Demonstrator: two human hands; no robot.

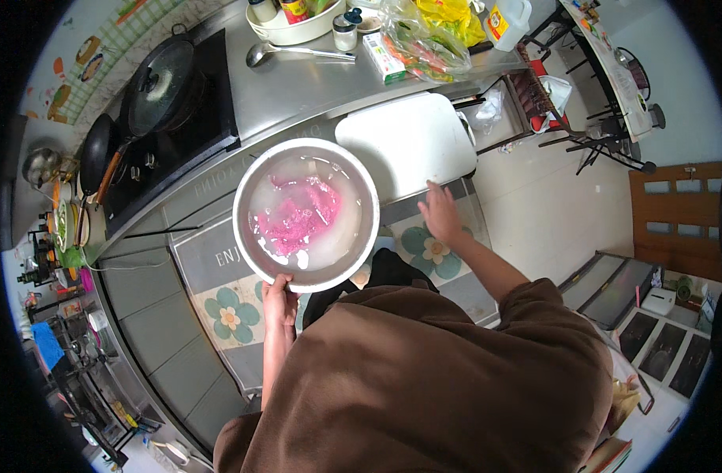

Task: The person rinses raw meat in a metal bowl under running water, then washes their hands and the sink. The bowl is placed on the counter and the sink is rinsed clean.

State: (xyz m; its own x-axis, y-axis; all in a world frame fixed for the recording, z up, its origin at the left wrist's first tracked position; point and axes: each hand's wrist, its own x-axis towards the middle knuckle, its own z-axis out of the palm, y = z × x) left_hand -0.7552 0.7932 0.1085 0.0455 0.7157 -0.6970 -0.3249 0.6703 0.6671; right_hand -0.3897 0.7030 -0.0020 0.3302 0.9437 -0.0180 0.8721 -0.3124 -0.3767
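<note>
My left hand (280, 303) grips the near rim of a round metal basin (372, 204), thumb on top. The basin hangs above the floor mat in front of my body. Cloudy water (343, 236) fills its lower part, and a bunched pink cloth (304, 216) lies partly under the surface. My right hand (442, 214) holds nothing, with its fingers apart. It reaches toward the near edge of a white, round-cornered flat top (408, 142), possibly a bin lid. I cannot tell whether the fingertips touch it.
At left, a lidded wok (162, 88) and a frying pan (96, 151) stand on the black stove (219, 118). A ladle (296, 52), a small box (384, 58) and bagged vegetables (426, 53) lie on the steel counter (296, 83). A patterned mat (207, 269) covers the floor.
</note>
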